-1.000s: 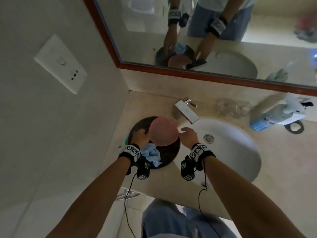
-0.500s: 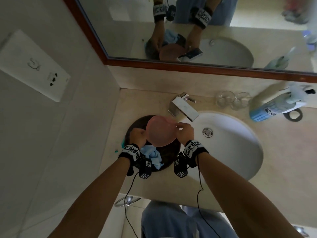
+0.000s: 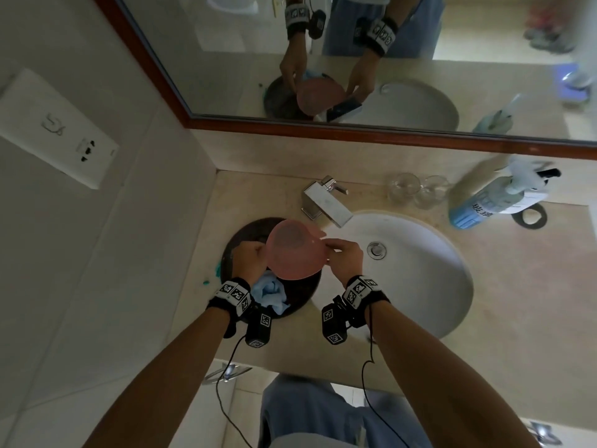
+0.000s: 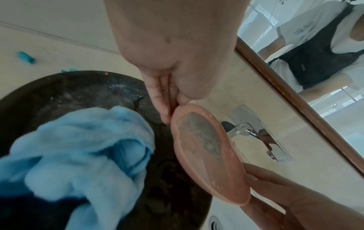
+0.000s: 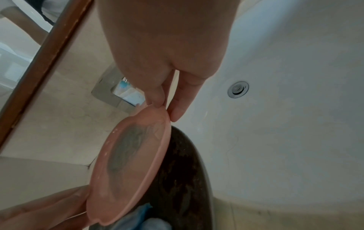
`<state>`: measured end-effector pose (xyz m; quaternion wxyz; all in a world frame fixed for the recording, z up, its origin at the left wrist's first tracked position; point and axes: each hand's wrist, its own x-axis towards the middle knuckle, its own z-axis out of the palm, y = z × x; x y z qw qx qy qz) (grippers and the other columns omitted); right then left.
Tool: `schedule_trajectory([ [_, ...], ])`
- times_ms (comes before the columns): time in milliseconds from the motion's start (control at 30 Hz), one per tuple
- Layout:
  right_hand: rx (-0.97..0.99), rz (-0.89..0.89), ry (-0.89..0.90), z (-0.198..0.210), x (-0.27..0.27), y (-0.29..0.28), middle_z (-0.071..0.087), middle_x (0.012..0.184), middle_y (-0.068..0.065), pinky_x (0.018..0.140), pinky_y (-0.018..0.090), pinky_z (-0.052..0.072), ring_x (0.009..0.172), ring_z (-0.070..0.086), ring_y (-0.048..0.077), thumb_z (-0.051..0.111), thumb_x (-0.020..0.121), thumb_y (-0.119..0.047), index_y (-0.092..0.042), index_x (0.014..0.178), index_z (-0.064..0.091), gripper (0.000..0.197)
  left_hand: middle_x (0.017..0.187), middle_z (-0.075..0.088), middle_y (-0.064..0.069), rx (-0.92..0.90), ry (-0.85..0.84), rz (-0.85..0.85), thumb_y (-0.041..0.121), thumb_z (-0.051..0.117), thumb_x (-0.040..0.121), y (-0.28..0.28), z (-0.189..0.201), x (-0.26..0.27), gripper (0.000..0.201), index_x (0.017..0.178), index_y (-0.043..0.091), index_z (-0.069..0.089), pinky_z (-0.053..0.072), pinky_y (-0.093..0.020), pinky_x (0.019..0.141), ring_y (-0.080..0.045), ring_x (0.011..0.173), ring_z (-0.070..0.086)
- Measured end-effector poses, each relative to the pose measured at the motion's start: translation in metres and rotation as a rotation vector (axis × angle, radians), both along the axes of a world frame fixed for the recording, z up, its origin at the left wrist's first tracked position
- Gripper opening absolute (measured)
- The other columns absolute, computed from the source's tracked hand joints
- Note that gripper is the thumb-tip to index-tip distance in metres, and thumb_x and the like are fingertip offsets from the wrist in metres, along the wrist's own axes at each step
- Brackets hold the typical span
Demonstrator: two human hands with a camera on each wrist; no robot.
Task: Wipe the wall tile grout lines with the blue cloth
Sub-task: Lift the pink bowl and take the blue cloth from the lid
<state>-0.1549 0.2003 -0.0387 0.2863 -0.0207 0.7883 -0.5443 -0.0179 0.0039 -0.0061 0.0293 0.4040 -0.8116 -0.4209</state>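
The blue cloth (image 3: 269, 292) (image 4: 78, 147) lies crumpled in a dark round basin (image 3: 245, 231) (image 4: 88, 96) on the counter, left of the sink; nothing touches it. Both hands hold a pink bowl (image 3: 295, 250) (image 4: 208, 155) (image 5: 133, 163) above that basin, tilted, with grey-blue residue inside. My left hand (image 3: 258, 253) (image 4: 167, 109) pinches the bowl's left rim. At the opposite rim my right hand (image 3: 332, 250) (image 5: 163, 109) pinches with thumb and fingers. The tiled wall (image 3: 97, 253) stands to the left.
A white sink (image 3: 420, 286) with its drain (image 5: 237, 89) lies right of the basin, and a chrome faucet (image 3: 326, 202) behind. Two glasses (image 3: 416, 189) and a blue spray bottle (image 3: 491, 202) stand at the back right. A mirror (image 3: 387, 59) and a wall socket (image 3: 55, 130) hang above.
My right hand has come in from beside the bowl and taken hold of its right rim. The left hand keeps its hold, and the cloth has not moved.
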Motion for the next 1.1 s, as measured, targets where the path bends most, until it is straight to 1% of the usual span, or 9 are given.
schedule_trajectory([
  [267,0.018,0.023,-0.027,0.016,-0.011,0.088,0.079,0.091,-0.004,0.087,0.048,0.063,0.091,0.075,0.026,0.062,0.085,0.002,-0.041,0.073,0.079,0.048,0.052,0.026,0.001,0.032,0.076,0.052,0.008,0.055,0.087,0.100,0.007,-0.002,0.041,0.054,0.021,0.034,0.019,-0.032,0.057,-0.014,0.054,0.024],
  [433,0.043,0.017,0.003,0.001,-0.031,0.169,0.080,0.091,-0.007,0.087,0.048,0.063,0.093,0.076,0.023,0.064,0.082,-0.005,-0.053,0.073,0.078,0.051,0.052,0.033,0.001,0.015,0.038,0.020,0.019,0.057,0.085,0.172,-0.002,-0.025,0.037,0.054,0.018,0.037,0.021,-0.031,0.054,-0.012,0.054,0.028],
  [567,0.052,-0.039,0.010,0.010,-0.053,0.236,0.080,0.085,-0.011,0.081,0.049,0.063,0.086,0.076,0.023,0.065,0.083,-0.003,-0.043,0.074,0.081,0.044,0.053,0.048,-0.018,0.041,0.060,-0.020,0.024,0.057,0.086,0.232,-0.017,-0.060,0.036,0.055,0.005,0.055,0.025,-0.031,0.054,-0.015,0.054,0.033],
  [633,0.068,-0.100,0.023,0.011,-0.066,0.270,0.079,0.082,-0.013,0.081,0.047,0.064,0.085,0.076,0.021,0.068,0.085,-0.003,-0.046,0.070,0.080,0.047,0.058,0.059,-0.020,0.072,0.052,-0.042,0.025,0.059,0.088,0.261,-0.023,-0.080,0.036,0.061,0.002,0.063,0.029,-0.029,0.054,-0.014,0.052,0.038],
  [733,0.097,-0.201,0.035,0.009,-0.082,0.321,0.080,0.086,-0.011,0.083,0.046,0.064,0.086,0.077,0.018,0.070,0.084,-0.005,-0.047,0.072,0.080,0.044,0.053,0.055,-0.018,0.123,0.055,-0.101,0.027,0.056,0.087,0.302,-0.028,-0.111,0.038,0.061,0.000,0.059,0.029,-0.028,0.056,-0.014,0.052,0.039],
  [800,0.118,-0.270,0.038,0.008,-0.090,0.352,0.080,0.088,-0.009,0.084,0.047,0.064,0.088,0.076,0.020,0.069,0.083,-0.002,-0.046,0.070,0.079,0.048,0.052,0.050,-0.008,0.164,0.049,-0.150,0.031,0.053,0.085,0.329,-0.033,-0.129,0.039,0.061,0.001,0.057,0.033,-0.028,0.057,-0.012,0.053,0.041],
  [933,0.162,-0.360,0.047,0.001,-0.103,0.408,0.080,0.087,-0.010,0.085,0.047,0.063,0.090,0.076,0.019,0.071,0.082,-0.006,-0.048,0.073,0.080,0.043,0.057,0.049,-0.004,0.233,-0.037,-0.256,0.030,0.050,0.080,0.378,-0.040,-0.164,0.023,0.061,0.018,0.055,0.039,-0.032,0.058,-0.013,0.057,0.045],
  [1033,0.202,-0.413,0.022,-0.001,-0.108,0.439,0.080,0.089,-0.006,0.088,0.047,0.063,0.091,0.076,0.020,0.072,0.083,-0.006,-0.032,0.088,0.084,0.029,0.056,0.046,-0.005,0.249,-0.097,-0.325,0.027,0.048,0.079,0.408,-0.038,-0.183,0.023,0.058,0.017,0.048,0.040,-0.032,0.058,-0.014,0.057,0.046],
  [1100,0.233,-0.446,0.009,0.003,-0.110,0.454,0.081,0.094,-0.002,0.093,0.045,0.061,0.094,0.075,0.021,0.070,0.085,-0.002,-0.023,0.096,0.085,0.028,0.058,0.042,-0.005,0.283,-0.157,-0.361,0.021,0.048,0.083,0.428,-0.027,-0.194,0.025,0.059,0.017,0.041,0.035,-0.031,0.059,-0.016,0.059,0.042],
])
